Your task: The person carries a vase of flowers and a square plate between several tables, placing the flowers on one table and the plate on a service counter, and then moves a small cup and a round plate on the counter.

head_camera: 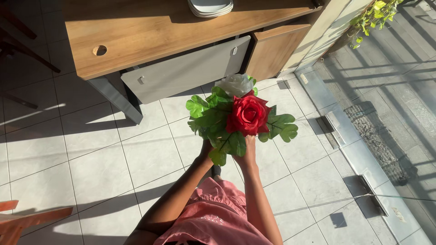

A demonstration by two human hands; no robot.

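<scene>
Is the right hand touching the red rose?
Touching. In the head view, the right hand reaches up under the red rose, its fingertips meeting the bloom's lower edge, no gap showing.

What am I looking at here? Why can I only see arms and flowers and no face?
The picture comes from a small camera worn on a person's head, looking down, so you see what they see: their own two arms and a pink garment below. There is no machine here, only bare hands. The left hand and the right hand both reach up under a bunch of flowers and hold it from below. The bunch has a red rose, a white rose behind it, and big green leaves that hide most of the fingers. Under everything is a pale tiled floor with sunshine and shadows on it. At the top stands a wooden counter with a stack of white plates.
</scene>
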